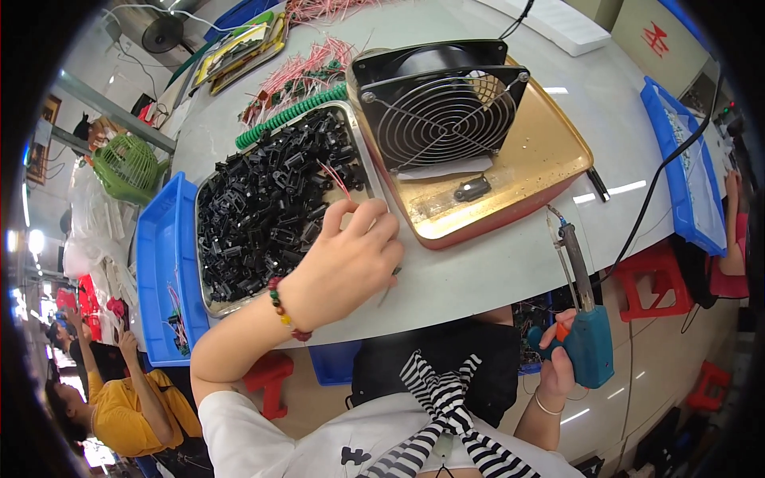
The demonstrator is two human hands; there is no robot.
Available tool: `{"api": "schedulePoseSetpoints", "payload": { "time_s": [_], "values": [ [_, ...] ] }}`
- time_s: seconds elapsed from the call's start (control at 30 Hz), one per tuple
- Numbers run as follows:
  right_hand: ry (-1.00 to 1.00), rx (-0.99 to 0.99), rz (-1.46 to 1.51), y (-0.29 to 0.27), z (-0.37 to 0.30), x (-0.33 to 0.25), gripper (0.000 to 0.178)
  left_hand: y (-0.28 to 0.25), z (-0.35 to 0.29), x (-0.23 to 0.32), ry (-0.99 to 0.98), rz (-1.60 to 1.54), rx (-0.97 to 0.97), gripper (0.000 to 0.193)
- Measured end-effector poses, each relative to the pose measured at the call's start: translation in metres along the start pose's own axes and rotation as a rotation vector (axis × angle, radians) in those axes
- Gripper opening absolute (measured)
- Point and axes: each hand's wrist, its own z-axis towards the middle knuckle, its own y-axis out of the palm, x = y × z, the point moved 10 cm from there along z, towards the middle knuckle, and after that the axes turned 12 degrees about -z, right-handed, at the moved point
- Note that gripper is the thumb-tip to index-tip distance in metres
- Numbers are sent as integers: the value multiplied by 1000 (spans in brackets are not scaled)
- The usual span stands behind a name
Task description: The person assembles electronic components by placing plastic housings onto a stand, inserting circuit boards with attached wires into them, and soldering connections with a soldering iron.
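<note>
left hand pinched thin red wire over tray of black parts | right hand grip closed on blue soldering gun, 4 o'clock off surface

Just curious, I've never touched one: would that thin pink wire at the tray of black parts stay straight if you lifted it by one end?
Probably not. The pink wire looks very thin and already curves where it lies on the black parts, so it should droop. It likely weighs almost nothing. Being that fine, it may slip from the left hand fingers.
</note>
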Motion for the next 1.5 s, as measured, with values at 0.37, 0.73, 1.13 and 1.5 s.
{"api": "schedulePoseSetpoints", "payload": {
  "time_s": [0.37,0.73,1.13,1.5],
  "values": [
    [-19,39,20,-4,2,-8,46,-28,36,-21,-244,-1197,103,6],
    [-34,68,11,-10,4,-8,45,-11,50,-16,-99,-1618,23,11],
    [-20,50,12,1,9,-12,45,-2,54,-29,-251,-1364,39,14],
    [-30,43,55,9,14,-16,45,-7,50,-42,-292,-1368,241,12]
  ]
}}
